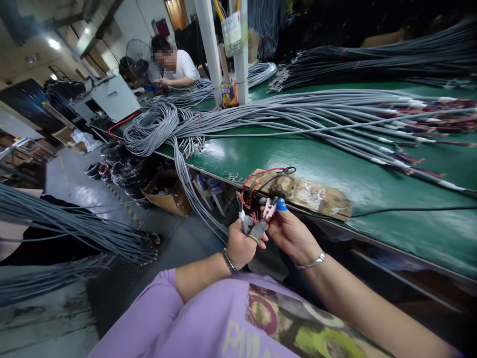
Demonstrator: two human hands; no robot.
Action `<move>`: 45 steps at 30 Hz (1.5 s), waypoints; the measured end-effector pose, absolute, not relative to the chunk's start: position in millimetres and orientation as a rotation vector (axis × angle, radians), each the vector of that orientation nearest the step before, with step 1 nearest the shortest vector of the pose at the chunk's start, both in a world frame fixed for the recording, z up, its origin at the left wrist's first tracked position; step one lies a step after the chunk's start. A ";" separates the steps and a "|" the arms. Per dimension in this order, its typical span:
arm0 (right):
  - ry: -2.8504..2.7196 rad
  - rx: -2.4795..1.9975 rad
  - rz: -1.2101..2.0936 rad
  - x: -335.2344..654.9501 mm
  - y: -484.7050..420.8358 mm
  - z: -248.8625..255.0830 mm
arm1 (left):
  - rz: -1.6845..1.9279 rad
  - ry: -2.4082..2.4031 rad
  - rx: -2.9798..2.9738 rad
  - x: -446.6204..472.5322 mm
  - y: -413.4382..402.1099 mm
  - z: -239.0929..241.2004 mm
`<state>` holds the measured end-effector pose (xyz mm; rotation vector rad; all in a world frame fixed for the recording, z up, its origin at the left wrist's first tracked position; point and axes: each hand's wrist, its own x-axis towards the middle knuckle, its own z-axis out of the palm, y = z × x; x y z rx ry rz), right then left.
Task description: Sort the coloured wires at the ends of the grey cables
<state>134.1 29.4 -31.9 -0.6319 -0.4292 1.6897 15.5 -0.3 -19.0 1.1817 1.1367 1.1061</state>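
At the near edge of the green surface [261, 151], in the middle of the view, the left hand [238, 248] has its grip wrapped around a grey cable [243, 223] with a white collar, its loose coloured wires [240, 201] fanning towards twelve o'clock. Just beside it at two o'clock, the right hand [294, 238], a blue cover [281, 204] on one fingertip, has its grip pinched together on a small pink piece [269, 210]

At two o'clock from the hands, a worn cardboard strip [337, 203] lies along the edge; any print on it is lost under stains. Grey cables [238, 118] run across the surface from a coil [151, 130] at ten o'clock to stripped ends at two. Towards twelve, a yellow packet [228, 94] sits by white posts [243, 74], its bold lettering too small to read surely; a pale box [232, 33] higher up bears blurred print. At six o'clock, the purple shirt [201, 320] shows pale letters apparently beginning with P, the rest cut off. At eleven, a co-worker [183, 67] in white sits at the far side
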 end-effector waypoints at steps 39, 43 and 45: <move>-0.858 -0.932 1.567 141.6 -13.5 -24.9 | 0.966 1.040 0.932 6.4 -11.6 -32.3; -0.569 -0.911 1.636 152.4 1.9 -45.4 | 0.982 1.029 0.853 8.6 -11.0 -20.8; -0.508 -0.877 1.758 156.8 11.8 -49.4 | 0.976 1.015 0.831 10.3 -9.8 -14.9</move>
